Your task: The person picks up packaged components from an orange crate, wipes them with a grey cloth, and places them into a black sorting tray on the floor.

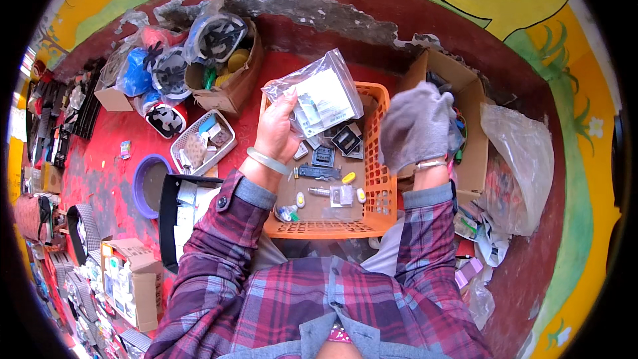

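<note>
My left hand (276, 127) grips the near-left edge of a clear plastic bag (324, 96), thumb on top. White printed cards or flat packs show through the bag, which is held above the far side of an orange plastic basket (387, 179). Grey cloth (411, 123) covers my right hand (432, 176) as far as the bracelet at the wrist, so its fingers are hidden. That hand is raised over the basket's right rim. On cardboard inside the basket lie a dark blue tool-like piece (318, 173), a black square frame (346, 139), a yellow oval piece (349, 177) and several small white pieces.
To the right stand an open cardboard box (473, 153) and a large clear plastic bag (525, 173). A white basket (206, 143), a purple basin (147, 186) and a black box (171, 219) sit to the left. A stuffed carton (229, 96) is beyond them, near the wall.
</note>
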Available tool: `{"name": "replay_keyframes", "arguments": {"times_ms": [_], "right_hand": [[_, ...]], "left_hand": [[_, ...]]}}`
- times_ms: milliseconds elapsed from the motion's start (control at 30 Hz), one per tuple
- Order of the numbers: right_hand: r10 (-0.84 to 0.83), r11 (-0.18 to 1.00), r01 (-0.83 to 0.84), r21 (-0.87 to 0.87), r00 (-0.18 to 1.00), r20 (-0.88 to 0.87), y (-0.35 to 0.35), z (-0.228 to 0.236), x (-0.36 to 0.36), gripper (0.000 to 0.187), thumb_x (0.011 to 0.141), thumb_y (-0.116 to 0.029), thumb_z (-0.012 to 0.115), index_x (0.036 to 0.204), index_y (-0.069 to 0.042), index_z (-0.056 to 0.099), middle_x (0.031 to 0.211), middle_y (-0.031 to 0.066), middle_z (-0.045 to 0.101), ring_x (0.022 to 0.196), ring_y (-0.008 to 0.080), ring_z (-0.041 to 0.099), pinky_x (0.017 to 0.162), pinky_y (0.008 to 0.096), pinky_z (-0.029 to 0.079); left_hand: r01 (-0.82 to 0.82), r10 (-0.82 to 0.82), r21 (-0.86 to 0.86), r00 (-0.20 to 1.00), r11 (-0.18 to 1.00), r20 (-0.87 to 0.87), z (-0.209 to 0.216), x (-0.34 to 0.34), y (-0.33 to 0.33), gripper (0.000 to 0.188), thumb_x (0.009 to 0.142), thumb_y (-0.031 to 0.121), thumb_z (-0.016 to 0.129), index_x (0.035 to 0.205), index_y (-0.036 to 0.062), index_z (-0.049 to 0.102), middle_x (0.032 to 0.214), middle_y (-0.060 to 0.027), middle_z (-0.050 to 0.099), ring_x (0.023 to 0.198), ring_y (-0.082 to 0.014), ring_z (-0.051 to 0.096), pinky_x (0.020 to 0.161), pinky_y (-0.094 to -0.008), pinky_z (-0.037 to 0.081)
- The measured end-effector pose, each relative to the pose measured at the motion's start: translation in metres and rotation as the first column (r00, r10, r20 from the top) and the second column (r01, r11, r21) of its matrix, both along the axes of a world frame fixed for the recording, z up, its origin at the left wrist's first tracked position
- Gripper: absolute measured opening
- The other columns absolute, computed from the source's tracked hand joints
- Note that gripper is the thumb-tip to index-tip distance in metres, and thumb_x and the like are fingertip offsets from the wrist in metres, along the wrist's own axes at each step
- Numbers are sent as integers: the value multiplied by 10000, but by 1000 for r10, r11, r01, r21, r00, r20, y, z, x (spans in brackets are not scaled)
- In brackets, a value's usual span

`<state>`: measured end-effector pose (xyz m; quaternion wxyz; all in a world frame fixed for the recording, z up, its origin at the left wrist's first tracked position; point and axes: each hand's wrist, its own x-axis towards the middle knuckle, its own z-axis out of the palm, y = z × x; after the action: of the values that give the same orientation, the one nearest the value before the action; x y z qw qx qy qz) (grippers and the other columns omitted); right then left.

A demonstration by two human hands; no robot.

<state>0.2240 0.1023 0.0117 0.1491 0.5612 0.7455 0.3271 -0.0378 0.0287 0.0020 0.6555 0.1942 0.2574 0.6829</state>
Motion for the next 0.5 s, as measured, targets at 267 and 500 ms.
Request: {"name": "replay_keyframes", "arguments": {"times_ms": [267, 500], "right_hand": [[-142, 875, -481, 62, -377, -915, -31, -7, -65, 144, 841, -153, 560, 946, -55, 572, 767, 76, 523, 825, 203, 569, 681, 312, 475], [180, 983, -117, 139, 745, -642, -44, -5, -71, 166, 840, -135, 545, 993, -103, 600, 744, 74, 599, 636, 242, 638, 507, 345, 499]], "left_hand": [[88, -88, 2, 994, 996, 66, -6, 33, -3, 321, 967, 202, 444, 1217, 8, 494, 1184, -116, 581, 1079, -248, 577, 948, -396, 453], [159, -158, -34, 987, 987, 38, -4, 41, -12, 297, 958, 202, 475, 1165, -8, 518, 1102, -104, 607, 1004, -209, 596, 908, -355, 468]]}}
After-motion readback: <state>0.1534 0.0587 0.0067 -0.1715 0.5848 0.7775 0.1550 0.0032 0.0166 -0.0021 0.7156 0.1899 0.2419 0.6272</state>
